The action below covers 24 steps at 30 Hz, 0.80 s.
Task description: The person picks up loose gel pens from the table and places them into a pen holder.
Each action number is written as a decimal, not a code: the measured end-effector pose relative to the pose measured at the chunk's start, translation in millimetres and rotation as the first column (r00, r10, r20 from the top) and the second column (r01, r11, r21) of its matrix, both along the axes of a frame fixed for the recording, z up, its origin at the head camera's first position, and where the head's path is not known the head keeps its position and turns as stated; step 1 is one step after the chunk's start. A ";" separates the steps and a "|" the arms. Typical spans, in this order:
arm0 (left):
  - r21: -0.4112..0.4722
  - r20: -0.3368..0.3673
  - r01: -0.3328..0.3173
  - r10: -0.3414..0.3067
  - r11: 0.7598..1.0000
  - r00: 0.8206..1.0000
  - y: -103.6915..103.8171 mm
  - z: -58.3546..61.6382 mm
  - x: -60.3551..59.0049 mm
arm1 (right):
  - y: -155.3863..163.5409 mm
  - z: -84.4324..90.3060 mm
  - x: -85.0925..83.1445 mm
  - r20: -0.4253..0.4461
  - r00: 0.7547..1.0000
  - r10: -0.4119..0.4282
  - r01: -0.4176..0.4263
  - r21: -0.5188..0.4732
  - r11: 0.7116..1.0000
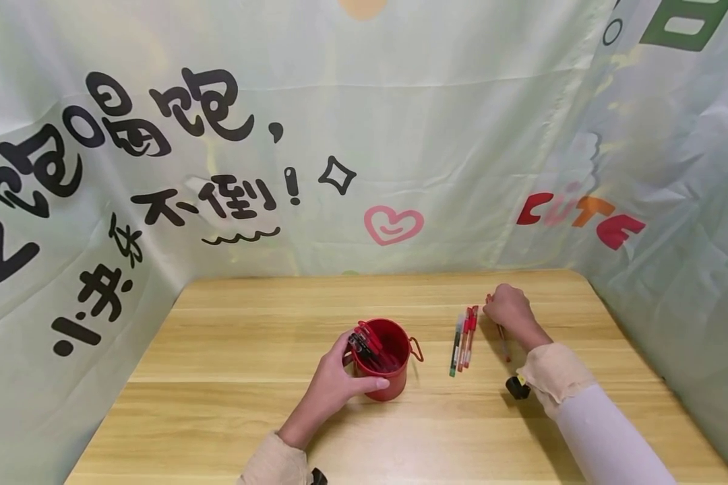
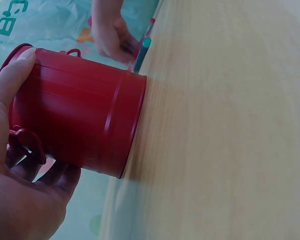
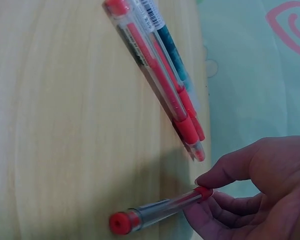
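My left hand (image 1: pixel 330 384) holds a red metal bucket (image 1: pixel 394 385) by its side, thumb on the near face and fingers around the left. Inside the upright bucket lean several black and red pens (image 1: pixel 369 349). Farther right, my right hand (image 1: pixel 514 315) pinches a red gel pen (image 3: pixel 162 211) between thumb and fingers near its red grip. That pen slants just over the tabletop; whether its end touches cannot be told. Between bucket and right hand lie two red pens (image 3: pixel 157 75) and a green pen (image 1: pixel 456 347), side by side.
The wooden table (image 1: pixel 230 350) meets printed fabric walls (image 1: pixel 461 135) at its back and sides. A small wire handle (image 1: pixel 416 349) sticks out from the bucket's right side, toward the loose pens. A black device (image 1: pixel 517 387) shows at the right wrist.
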<state>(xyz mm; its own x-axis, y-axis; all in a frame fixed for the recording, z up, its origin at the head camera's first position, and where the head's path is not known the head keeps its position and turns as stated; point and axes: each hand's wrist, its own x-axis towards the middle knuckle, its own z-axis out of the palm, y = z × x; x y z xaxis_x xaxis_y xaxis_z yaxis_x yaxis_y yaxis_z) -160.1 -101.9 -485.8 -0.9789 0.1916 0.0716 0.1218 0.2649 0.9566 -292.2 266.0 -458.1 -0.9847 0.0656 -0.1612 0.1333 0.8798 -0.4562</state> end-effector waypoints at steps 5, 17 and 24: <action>0.000 -0.005 0.002 -0.002 1.000 1.000 -0.1 1.7 0.0 | 0.2 6.8 3.6 -0.025 1.000 0.006 -0.006 0.004 1.000; 0.009 0.004 0.003 -0.003 1.000 1.000 0.5 3.5 1.6 | -7.0 23.2 7.5 -0.099 0.994 0.042 -0.041 0.012 0.999; 0.002 0.006 0.001 -0.001 1.000 1.000 0.2 2.9 1.1 | -18.5 39.6 15.6 -0.155 0.983 0.096 -0.093 0.022 0.995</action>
<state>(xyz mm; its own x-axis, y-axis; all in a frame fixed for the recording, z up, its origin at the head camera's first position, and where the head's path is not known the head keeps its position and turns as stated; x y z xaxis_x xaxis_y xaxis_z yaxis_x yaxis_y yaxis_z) -159.0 -101.7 -482.9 -0.9791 0.1922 0.0665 0.1166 0.2629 0.9578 -276.6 247.5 -418.4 -0.9996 -0.0278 -0.0049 -0.0226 0.8916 -0.4522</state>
